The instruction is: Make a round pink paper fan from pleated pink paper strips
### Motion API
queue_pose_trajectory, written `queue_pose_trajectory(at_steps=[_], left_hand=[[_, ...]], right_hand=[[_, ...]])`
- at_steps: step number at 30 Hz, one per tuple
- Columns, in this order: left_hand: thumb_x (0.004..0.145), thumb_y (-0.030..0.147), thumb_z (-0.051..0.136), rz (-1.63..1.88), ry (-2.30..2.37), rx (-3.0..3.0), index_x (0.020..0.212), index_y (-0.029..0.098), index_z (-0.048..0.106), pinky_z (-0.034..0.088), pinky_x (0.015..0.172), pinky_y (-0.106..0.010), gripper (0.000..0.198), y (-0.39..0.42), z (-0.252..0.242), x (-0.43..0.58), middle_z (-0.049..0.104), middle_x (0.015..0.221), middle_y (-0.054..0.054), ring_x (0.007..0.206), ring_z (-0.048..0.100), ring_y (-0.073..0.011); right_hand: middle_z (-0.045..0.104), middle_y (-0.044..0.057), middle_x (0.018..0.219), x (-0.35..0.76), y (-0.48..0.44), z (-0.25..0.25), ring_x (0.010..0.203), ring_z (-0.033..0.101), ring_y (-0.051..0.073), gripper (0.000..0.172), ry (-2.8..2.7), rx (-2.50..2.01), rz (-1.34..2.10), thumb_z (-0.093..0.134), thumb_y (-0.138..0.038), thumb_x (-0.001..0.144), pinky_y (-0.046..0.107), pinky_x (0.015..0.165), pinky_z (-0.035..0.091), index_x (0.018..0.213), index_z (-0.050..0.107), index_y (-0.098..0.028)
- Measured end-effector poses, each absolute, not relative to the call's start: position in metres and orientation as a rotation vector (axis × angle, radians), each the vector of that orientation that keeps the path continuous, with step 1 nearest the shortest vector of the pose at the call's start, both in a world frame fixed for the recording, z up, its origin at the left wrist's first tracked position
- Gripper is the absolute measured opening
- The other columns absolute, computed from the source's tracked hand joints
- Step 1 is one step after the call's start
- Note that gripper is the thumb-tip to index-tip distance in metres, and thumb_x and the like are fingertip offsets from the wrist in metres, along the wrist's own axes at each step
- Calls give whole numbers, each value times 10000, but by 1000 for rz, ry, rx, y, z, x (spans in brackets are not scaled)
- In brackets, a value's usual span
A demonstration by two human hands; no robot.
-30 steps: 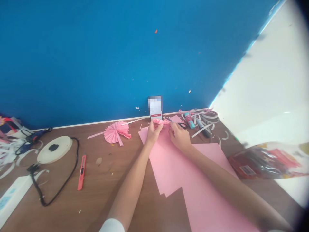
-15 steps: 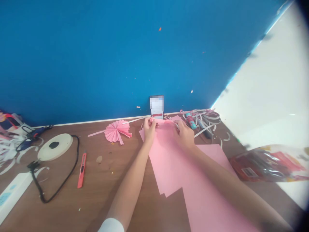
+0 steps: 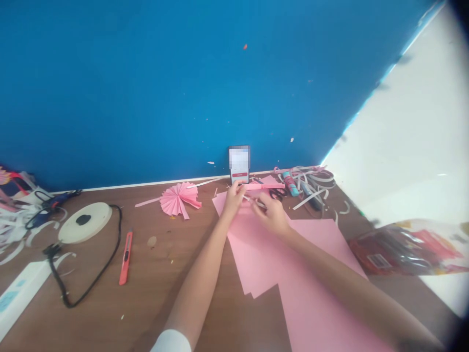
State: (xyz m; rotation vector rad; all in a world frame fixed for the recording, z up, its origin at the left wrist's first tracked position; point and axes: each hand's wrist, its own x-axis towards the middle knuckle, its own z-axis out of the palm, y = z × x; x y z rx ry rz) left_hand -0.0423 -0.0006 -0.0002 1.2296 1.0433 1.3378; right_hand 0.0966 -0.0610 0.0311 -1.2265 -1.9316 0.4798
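Observation:
My left hand [image 3: 233, 199] is closed at the left end of a folded pink paper strip [image 3: 266, 186], which points out to the right above the pink sheets [image 3: 256, 254]. Close below it, my right hand [image 3: 273, 214] pinches a thin white strip [image 3: 261, 205] whose other end reaches toward my left fingers. Whether the left fingers also grip that white strip is unclear. Black scissor handles [image 3: 278, 194] show just beyond my right hand. A pleated pink paper fan [image 3: 179, 200] lies to the left of my hands.
A phone [image 3: 240, 164] leans on the blue wall. At left are a red box cutter [image 3: 125, 258], a round white disc [image 3: 85, 222], a black cable and a white power strip [image 3: 25, 288]. On the right lie a glue stick [image 3: 290, 184], paper strips and a plastic bag [image 3: 406, 247].
My right hand has left the right end of the folded pink strip and moved down and left, with the white strip in its fingers. The scissor handles have come into sight.

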Motion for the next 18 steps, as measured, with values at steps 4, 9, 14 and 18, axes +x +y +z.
queue_pose_trajectory(at_steps=[4,9,14,18], left_hand=[[825,446,544,1356,1069,1373,973,203,639,457,658,-233,300,-2,4,-45,644,900,-51,824,604,-166],[862,488,469,1314,1034,1391,1037,202,632,437,607,-239,373,-5,6,-45,626,757,-26,622,567,-132],[871,478,460,1298,982,1440,1034,197,637,440,636,-246,370,-6,7,-44,643,777,-31,632,572,-134],[872,457,467,1307,1016,1491,1018,207,652,458,695,-254,343,-6,6,-43,661,882,-39,716,599,-142]], right_hand=[[529,-35,562,104,-48,43,476,428,104,190,-1810,-1217,808,456,-334,841,226,488,316,840,585,-196],[445,-62,497,113,-38,43,420,334,83,169,-1705,-1254,954,504,-350,793,219,431,227,773,565,-194],[449,-56,509,114,-33,39,420,297,75,201,-1599,-1288,963,528,-390,779,223,423,199,757,572,-194],[459,-56,503,112,-33,40,413,305,76,205,-1544,-1299,1001,538,-401,774,218,413,211,771,574,-199]])
